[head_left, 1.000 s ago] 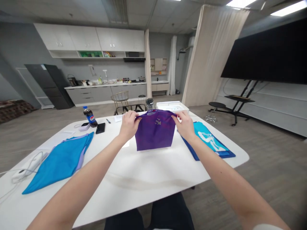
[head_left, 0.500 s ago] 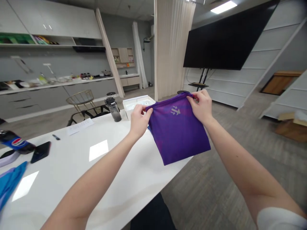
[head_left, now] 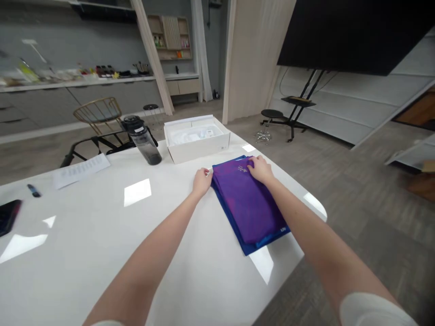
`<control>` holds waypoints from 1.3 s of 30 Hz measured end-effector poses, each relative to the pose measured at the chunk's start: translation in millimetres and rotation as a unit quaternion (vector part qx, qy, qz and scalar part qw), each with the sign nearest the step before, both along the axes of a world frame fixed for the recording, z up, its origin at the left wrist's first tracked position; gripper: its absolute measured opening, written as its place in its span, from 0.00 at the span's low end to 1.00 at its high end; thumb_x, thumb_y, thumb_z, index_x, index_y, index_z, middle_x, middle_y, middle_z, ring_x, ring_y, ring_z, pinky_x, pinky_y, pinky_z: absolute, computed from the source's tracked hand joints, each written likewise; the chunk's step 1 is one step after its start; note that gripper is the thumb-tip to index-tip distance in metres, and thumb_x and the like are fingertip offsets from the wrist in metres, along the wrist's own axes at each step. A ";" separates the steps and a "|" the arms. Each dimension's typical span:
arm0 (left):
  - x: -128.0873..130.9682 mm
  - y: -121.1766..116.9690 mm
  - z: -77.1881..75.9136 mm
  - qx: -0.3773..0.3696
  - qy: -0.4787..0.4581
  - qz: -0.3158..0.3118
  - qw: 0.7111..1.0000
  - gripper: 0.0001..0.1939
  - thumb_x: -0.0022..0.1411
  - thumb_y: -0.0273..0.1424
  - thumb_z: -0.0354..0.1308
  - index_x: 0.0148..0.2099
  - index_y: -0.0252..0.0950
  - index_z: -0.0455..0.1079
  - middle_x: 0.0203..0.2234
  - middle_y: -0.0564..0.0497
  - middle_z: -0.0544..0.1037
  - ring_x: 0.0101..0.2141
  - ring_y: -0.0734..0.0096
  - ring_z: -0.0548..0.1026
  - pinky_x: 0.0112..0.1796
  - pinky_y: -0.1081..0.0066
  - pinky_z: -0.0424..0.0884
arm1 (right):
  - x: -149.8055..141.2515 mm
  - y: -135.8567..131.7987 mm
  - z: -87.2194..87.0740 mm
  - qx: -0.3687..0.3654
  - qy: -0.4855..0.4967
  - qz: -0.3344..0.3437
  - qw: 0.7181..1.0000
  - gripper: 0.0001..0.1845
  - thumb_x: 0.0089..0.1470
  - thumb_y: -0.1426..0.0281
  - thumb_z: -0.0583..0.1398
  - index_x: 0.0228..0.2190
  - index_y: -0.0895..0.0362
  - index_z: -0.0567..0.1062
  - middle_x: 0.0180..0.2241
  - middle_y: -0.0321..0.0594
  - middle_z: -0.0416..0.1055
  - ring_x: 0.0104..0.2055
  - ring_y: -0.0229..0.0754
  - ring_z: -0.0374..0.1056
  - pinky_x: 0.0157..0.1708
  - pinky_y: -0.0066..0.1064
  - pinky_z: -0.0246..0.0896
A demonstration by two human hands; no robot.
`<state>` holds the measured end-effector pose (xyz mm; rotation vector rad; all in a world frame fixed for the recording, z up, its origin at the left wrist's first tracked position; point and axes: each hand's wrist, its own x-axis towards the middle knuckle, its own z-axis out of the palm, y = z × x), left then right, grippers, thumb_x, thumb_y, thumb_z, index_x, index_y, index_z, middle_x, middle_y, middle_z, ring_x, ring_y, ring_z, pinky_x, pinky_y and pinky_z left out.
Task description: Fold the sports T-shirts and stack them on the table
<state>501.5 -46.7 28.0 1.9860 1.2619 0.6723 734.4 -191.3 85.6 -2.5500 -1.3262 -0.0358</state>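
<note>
A folded purple garment (head_left: 249,203), with a small pale arrow-like print near its far edge, lies flat on a folded blue garment (head_left: 249,248) at the table's right end. The blue one shows along the left, near and far edges. My left hand (head_left: 202,182) is closed at the purple garment's far left corner, thumb and fingertips pinched by its edge. On the far right part of the same garment, my right hand (head_left: 261,170) has its fingers curled onto the fabric. The right forearm hides part of the right edge.
Beyond the garments stands an open white box (head_left: 199,149) holding clear plastic. A dark drink bottle (head_left: 142,140) is left of it. A paper sheet (head_left: 81,171), a marker (head_left: 34,190) and a phone (head_left: 9,216) lie on the white table (head_left: 163,280). Its rounded edge runs along the right.
The purple garment, held up in both hands before, has come down onto the blue garment. Both hands have lowered with it. The view has tilted down and shifted right.
</note>
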 end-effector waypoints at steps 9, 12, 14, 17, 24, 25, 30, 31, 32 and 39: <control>-105.1 -26.8 1.3 0.068 0.022 -0.045 0.996 0.08 0.61 0.27 0.57 0.42 0.40 0.75 0.44 0.48 0.76 0.48 0.59 0.75 0.52 0.58 0.70 | -101.5 21.3 25.5 0.054 0.090 0.238 0.966 0.10 0.63 0.65 0.59 0.39 0.54 0.80 0.35 0.40 0.78 0.35 0.42 0.71 0.37 0.30 0.60; -167.5 -42.1 10.1 0.078 0.010 -0.058 0.995 0.08 0.61 0.25 0.57 0.41 0.40 0.75 0.41 0.49 0.77 0.47 0.62 0.75 0.53 0.61 0.70 | -167.6 28.9 22.6 0.025 0.125 0.312 0.941 0.09 0.62 0.66 0.60 0.38 0.54 0.81 0.34 0.39 0.79 0.33 0.41 0.71 0.34 0.28 0.58; -216.7 -50.6 14.2 0.089 0.007 -0.060 0.994 0.08 0.62 0.24 0.56 0.40 0.39 0.75 0.40 0.49 0.77 0.46 0.63 0.76 0.53 0.63 0.71 | -215.7 35.1 11.9 -0.005 0.154 0.355 0.922 0.09 0.62 0.67 0.60 0.38 0.53 0.81 0.34 0.38 0.79 0.33 0.40 0.71 0.34 0.27 0.59; -297.4 -60.7 15.5 0.096 0.016 -0.044 0.994 0.09 0.63 0.24 0.55 0.41 0.40 0.75 0.42 0.49 0.77 0.46 0.65 0.76 0.52 0.65 0.72 | -294.5 46.4 -13.5 -0.043 0.191 0.403 0.894 0.09 0.62 0.67 0.61 0.38 0.53 0.82 0.34 0.37 0.79 0.33 0.39 0.72 0.36 0.27 0.60; -504.0 -55.9 10.3 0.133 0.135 0.147 0.971 0.12 0.60 0.22 0.55 0.44 0.39 0.76 0.47 0.46 0.76 0.50 0.60 0.75 0.56 0.61 0.69 | -494.1 65.7 -54.0 -0.012 0.134 0.449 0.883 0.11 0.66 0.67 0.57 0.42 0.55 0.79 0.41 0.42 0.77 0.44 0.43 0.71 0.45 0.32 0.58; -535.2 -51.3 12.3 0.137 0.158 0.187 0.960 0.13 0.61 0.23 0.55 0.45 0.39 0.76 0.49 0.45 0.76 0.51 0.59 0.75 0.57 0.60 0.68 | -521.4 68.9 -54.9 -0.008 0.124 0.461 0.879 0.11 0.66 0.67 0.57 0.43 0.55 0.79 0.42 0.43 0.77 0.46 0.44 0.70 0.47 0.33 0.57; -679.7 -24.0 29.9 0.149 0.244 0.373 0.883 0.17 0.66 0.26 0.53 0.56 0.38 0.72 0.58 0.39 0.71 0.58 0.52 0.69 0.62 0.55 0.59 | -648.5 92.6 -49.8 -0.017 0.133 0.543 0.829 0.10 0.67 0.67 0.56 0.44 0.54 0.77 0.44 0.43 0.76 0.50 0.46 0.69 0.50 0.38 0.54; -703.0 -19.2 32.3 0.141 0.253 0.406 0.867 0.19 0.67 0.27 0.53 0.58 0.37 0.70 0.60 0.37 0.69 0.59 0.51 0.68 0.62 0.53 0.58 | -670.6 97.8 -47.6 -0.021 0.139 0.555 0.820 0.10 0.67 0.67 0.57 0.44 0.54 0.77 0.44 0.43 0.76 0.50 0.46 0.68 0.50 0.38 0.54; -723.3 -15.0 33.6 0.125 0.258 0.433 0.854 0.20 0.67 0.28 0.52 0.60 0.36 0.68 0.60 0.36 0.68 0.60 0.49 0.67 0.62 0.52 0.57 | -690.9 102.7 -45.2 -0.025 0.146 0.563 0.813 0.10 0.66 0.67 0.57 0.44 0.53 0.77 0.44 0.42 0.76 0.50 0.45 0.68 0.50 0.38 0.54; -779.2 -4.5 30.1 0.046 0.232 0.484 0.843 0.10 0.71 0.34 0.52 0.47 0.39 0.73 0.51 0.40 0.74 0.53 0.49 0.71 0.51 0.53 0.66 | -765.4 115.4 -38.7 -0.014 0.223 0.598 0.770 0.09 0.64 0.69 0.58 0.41 0.54 0.78 0.40 0.39 0.75 0.43 0.41 0.69 0.46 0.32 0.59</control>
